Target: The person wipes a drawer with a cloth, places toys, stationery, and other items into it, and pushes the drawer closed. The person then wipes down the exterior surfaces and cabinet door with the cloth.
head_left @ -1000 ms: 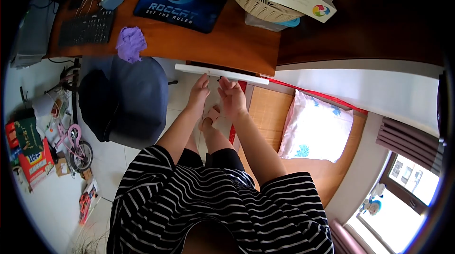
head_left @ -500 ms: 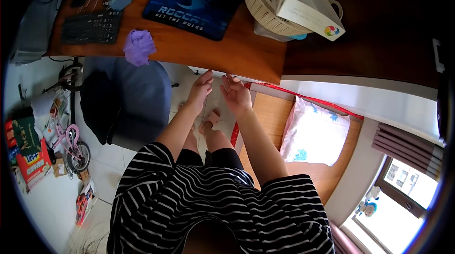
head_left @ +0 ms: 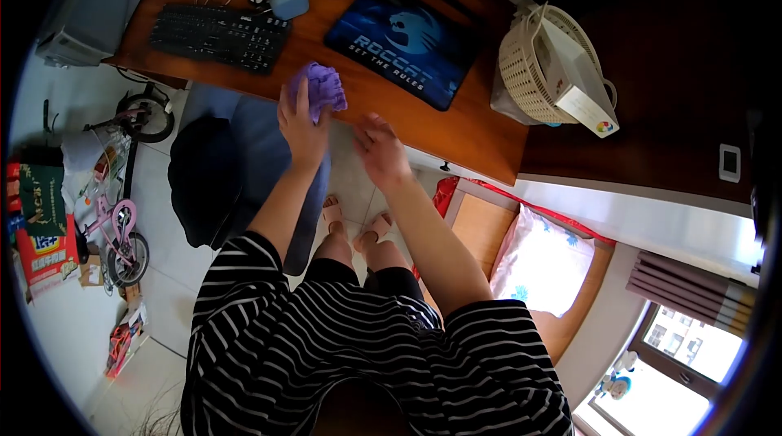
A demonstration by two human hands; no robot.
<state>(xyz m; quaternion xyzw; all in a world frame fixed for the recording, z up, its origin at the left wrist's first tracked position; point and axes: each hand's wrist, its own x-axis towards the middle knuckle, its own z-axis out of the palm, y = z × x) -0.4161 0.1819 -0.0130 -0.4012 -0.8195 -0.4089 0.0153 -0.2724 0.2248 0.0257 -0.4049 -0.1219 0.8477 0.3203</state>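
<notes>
1. The purple cloth [head_left: 327, 87] is found at the near edge of the wooden desk [head_left: 481, 140], to the right of the keyboard and to the left of the mouse pad.
2. The cloth is touched by the left hand [head_left: 306, 136], whose fingers are laid along its near left side; whether they are closed around it, or whether any of it is lifted, cannot be told.
3. The right hand [head_left: 383, 155] is held open in front of the desk edge, apart from the cloth, with its fingers spread and slightly bent.
4. Below the desktop, a white drawer front [head_left: 466, 172] is seen, fitted with a small black knob [head_left: 445, 166].
5. Behind the cloth, a black Dell keyboard [head_left: 216, 35] is placed, with a white-and-grey charger [head_left: 289, 0] set just beyond its right end.
6. A blue-and-black mouse pad [head_left: 399, 52], printed with "ROCCAT" and "SET THE RULES", is laid at a slant across the desk.
7. Farther right, a white box [head_left: 582, 100] is propped, tilted, in a cream woven basket [head_left: 521, 70].
8. A dark blue chair [head_left: 261, 135] is positioned below the keyboard side, partly covered by the left forearm.
9. On the right, a white floral pillow [head_left: 547, 265] is rested on a tan mat [head_left: 472, 228].
</notes>
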